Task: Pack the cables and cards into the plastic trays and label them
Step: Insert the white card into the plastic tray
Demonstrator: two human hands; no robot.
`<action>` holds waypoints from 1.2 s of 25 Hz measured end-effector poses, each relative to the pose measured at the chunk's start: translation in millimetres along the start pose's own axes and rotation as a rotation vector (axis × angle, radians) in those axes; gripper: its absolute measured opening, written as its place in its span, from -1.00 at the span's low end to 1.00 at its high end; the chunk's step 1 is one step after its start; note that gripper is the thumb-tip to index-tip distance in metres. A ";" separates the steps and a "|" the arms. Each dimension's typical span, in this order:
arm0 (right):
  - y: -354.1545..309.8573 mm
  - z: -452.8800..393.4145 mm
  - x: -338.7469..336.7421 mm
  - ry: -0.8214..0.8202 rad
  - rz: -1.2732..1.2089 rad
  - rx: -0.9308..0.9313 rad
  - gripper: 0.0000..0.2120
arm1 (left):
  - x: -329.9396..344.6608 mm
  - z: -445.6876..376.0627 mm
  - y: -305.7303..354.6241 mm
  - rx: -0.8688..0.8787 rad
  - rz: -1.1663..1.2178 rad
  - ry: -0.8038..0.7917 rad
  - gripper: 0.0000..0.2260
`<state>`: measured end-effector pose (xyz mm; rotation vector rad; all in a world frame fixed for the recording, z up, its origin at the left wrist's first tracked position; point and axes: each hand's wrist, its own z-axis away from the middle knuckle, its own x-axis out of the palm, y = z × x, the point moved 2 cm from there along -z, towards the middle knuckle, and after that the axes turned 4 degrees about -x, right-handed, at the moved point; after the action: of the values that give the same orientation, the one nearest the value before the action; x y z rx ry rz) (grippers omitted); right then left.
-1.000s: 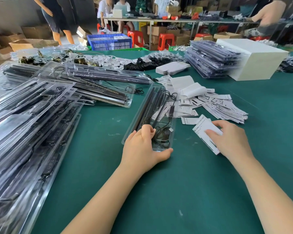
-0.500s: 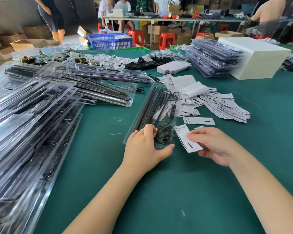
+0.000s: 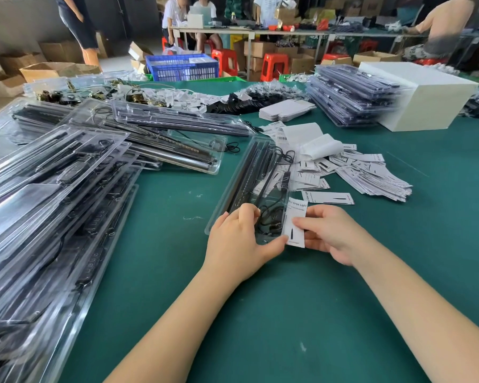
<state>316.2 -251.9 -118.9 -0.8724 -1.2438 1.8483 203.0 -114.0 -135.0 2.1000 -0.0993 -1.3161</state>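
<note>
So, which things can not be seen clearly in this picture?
- Card, head view: small print under the heading too small; right hand covers its right edge.
- Tray near end: left hand covers it.
- Tray stack by the white box: blurred.
- Left pile of trays: cut off by the frame edge.

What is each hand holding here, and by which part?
Right hand pinches a printed card at its lower right edge. Left hand grips the clear plastic tray by its near end.

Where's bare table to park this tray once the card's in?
Bare green table lies toward you from both hands, and right of the loose cards below the white box. Crowded: stacked trays on the left, labels beyond the open tray.
</note>
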 end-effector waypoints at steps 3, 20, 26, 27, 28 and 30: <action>-1.8 -3.6 -4.2 -0.022 0.045 0.018 -0.91 | 0.7 0.2 0.3 0.004 -0.014 0.008 -0.46; -6.2 4.0 -13.2 -0.279 0.079 0.120 -0.81 | 1.8 -1.4 0.0 0.021 -0.027 0.006 -0.45; -13.9 -8.1 -2.7 -0.098 0.073 -0.002 -0.75 | 1.6 -1.4 -0.7 0.018 -0.016 0.002 -0.45; -12.2 -9.5 -0.6 -0.061 0.029 0.009 -0.76 | 1.3 -1.4 -0.7 0.016 -0.015 0.003 -0.45; -9.9 -10.7 2.0 -0.024 -0.039 0.023 -0.78 | 1.0 -1.7 -0.8 0.015 -0.015 0.004 -0.45; -6.1 -10.8 7.9 0.043 -0.181 0.024 -0.80 | 0.8 -1.9 -0.4 0.014 -0.021 0.009 -0.46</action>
<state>322.5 -238.6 -117.4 -0.7567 -1.2294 1.6899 204.9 -113.1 -135.3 2.1237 -0.0833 -1.3218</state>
